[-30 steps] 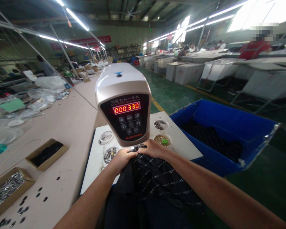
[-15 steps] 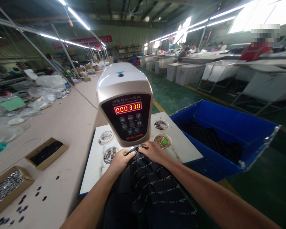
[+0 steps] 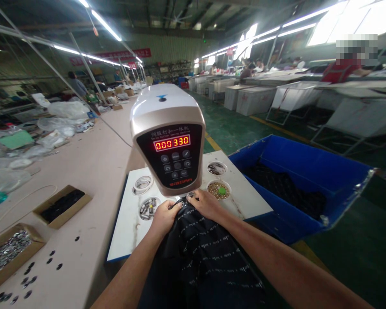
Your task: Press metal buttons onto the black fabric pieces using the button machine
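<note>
A dark garment (image 3: 209, 240) with rows of small white print hangs toward me from both hands. My left hand (image 3: 163, 214) pinches its upper edge on the left. On the right, my right hand (image 3: 205, 203) grips the same edge, with the fingertips close under the machine head. The white button-fastening machine (image 3: 167, 111) stands right in front, its red display reading 000330. Whatever lies between the fingertips under the head is too small to make out. The white work plate (image 3: 128, 234) spreads around the machine's base.
Cups in the plate hold metal parts (image 3: 148, 208) and brass-coloured pieces (image 3: 216, 191). A blue bin (image 3: 309, 163) with dark cloth stands at right. On the left table (image 3: 83, 180) are a box of black pieces (image 3: 62, 207), a box of shiny discs (image 3: 9, 251) and loose discs. People work farther back.
Both hands still hold the garment's edge near the machine head. My left forearm has shifted slightly right, and the cloth's folds have moved a little. The display number is the same.
</note>
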Tool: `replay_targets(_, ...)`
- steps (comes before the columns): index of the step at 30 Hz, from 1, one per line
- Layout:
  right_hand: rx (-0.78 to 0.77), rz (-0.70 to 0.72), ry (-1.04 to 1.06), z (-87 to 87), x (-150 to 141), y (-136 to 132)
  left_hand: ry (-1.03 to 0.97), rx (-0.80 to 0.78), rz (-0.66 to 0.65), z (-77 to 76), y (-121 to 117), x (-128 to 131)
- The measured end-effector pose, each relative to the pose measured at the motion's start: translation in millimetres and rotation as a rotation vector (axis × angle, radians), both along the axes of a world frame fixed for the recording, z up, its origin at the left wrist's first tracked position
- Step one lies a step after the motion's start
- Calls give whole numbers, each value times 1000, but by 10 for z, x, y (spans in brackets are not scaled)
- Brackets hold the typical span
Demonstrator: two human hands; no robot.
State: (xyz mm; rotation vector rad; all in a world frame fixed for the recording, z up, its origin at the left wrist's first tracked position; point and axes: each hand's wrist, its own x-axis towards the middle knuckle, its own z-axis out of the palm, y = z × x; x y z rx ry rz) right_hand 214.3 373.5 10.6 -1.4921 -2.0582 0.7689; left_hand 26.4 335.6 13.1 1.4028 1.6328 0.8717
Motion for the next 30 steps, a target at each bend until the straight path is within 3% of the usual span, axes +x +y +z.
replay_targets(21,-22,-21,5,16,-36,-16,-6,-27,-13,-58,38,-22)
replay_targets(26,-4,-102,25,211,74,-41,-7,1,27,48,-74,-92)
replay_targets(30,45,-208,45,484,277,-148,7,88,222,60,-435,-273)
